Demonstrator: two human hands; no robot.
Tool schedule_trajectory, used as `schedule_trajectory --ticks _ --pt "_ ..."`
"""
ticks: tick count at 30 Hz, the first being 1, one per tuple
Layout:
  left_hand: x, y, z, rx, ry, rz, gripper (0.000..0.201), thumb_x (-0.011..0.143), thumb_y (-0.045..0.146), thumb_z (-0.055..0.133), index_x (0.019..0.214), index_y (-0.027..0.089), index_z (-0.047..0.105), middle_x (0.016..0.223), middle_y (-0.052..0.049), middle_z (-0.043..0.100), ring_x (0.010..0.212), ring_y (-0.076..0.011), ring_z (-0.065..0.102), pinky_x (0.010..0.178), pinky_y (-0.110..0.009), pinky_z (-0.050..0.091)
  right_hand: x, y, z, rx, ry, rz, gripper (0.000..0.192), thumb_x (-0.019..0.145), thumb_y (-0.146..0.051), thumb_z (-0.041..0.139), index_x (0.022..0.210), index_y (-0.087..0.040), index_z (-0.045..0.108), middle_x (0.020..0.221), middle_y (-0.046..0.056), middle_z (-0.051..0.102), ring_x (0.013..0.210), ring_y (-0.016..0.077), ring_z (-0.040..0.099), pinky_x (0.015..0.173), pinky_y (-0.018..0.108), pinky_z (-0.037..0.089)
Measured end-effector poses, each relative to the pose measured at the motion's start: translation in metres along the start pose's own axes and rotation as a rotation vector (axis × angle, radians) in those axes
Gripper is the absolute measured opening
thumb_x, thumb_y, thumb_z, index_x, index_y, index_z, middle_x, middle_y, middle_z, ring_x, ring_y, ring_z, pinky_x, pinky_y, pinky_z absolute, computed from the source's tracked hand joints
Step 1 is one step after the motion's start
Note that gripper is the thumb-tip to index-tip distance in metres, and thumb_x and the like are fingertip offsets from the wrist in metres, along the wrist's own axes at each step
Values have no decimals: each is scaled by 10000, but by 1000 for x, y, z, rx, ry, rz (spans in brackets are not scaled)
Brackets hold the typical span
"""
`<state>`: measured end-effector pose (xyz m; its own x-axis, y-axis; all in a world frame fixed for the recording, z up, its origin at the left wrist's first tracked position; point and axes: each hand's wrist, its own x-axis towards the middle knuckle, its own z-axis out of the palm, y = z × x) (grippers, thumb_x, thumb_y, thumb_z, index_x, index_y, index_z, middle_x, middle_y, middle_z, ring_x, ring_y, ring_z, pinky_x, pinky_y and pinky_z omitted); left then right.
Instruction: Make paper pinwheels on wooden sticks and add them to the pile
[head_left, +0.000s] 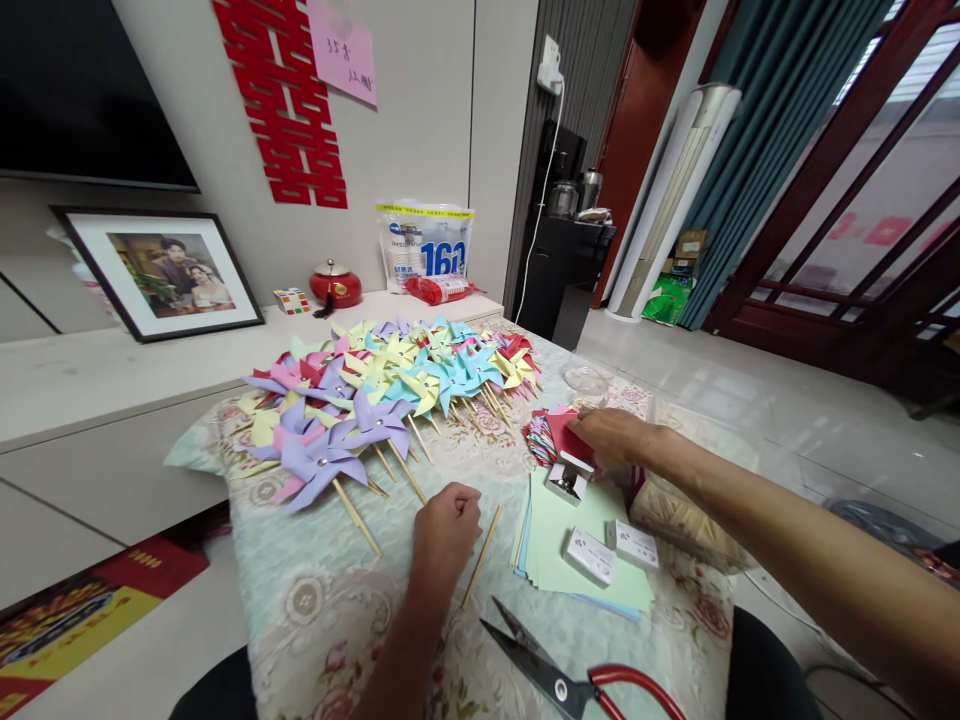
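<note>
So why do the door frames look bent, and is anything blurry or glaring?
In the head view, the wide lens bows straight lines near the edges, such as the door frames. Daylight through the glass washes out that side. The right hand and left hand look sharp, as do the pinwheels; the scissors throw only soft shadows.

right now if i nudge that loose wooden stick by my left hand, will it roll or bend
The wooden stick looks thin, straight and round, so it would probably roll on the tablecloth if nudged sideways. It seems stiff rather than floppy, and likely very light. The left hand rests closed beside it.
</note>
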<state>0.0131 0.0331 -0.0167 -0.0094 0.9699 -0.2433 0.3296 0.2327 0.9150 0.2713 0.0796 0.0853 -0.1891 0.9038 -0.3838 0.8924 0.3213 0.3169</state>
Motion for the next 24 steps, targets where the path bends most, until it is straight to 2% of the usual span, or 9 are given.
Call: schedule_trajectory --ticks 9,16,19,24 --pt "0 -1 0 25 4 32 156 793 124 524 816 184 666 596 20 617 569 -158 673 470 -209 432 -3 -10 -7 -36 24 -28 603 631 -270 814 1170 -70 633 1088 231 719 1003 369 685 813 380 480" --pt "0 1 -1 14 1 11 150 779 121 536 802 191 665 580 28 621 564 -157 676 467 -208 425 0 -5 -9 -45 -19 -16 408 712 -208 738 1105 -117 678 1039 195 742 939 329 710 731 349 483" --pt "-2 3 -1 22 10 11 153 776 109 545 801 190 672 612 23 644 560 -145 673 493 -205 440 -2 -4 -9 -49 -23 -29 465 670 -273 790 1095 -118 680 1032 191 743 934 336 709 730 350 489" --pt "-2 2 -1 12 12 17 146 781 106 547 801 187 667 572 32 612 550 -152 670 478 -203 428 -3 -9 -5 -65 20 -44 587 649 -332 819 1155 -87 649 1119 232 705 1016 361 680 835 386 482"
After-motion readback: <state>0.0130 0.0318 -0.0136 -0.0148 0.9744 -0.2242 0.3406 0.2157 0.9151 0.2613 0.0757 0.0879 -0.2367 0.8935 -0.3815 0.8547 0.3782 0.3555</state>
